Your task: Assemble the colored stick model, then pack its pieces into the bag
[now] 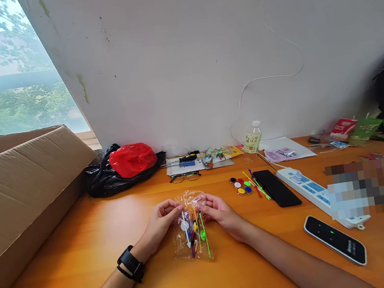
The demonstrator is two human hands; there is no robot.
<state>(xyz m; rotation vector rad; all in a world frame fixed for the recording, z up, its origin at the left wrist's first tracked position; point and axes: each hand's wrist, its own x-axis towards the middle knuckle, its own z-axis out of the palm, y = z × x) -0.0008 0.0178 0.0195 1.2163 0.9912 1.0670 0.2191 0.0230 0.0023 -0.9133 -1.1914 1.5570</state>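
A small clear plastic bag with coloured sticks and round discs inside lies on the orange table, just in front of me. My left hand, with a black watch on the wrist, pinches the bag's top left corner. On the other side, my right hand pinches its top right corner. Both hands are closed on the plastic. More loose coloured discs and thin sticks lie on the table to the right, beyond the bag.
A big cardboard box stands at the left. Black and red bags, glasses, a bottle and papers sit by the wall. A black phone, a power strip and another phone lie right.
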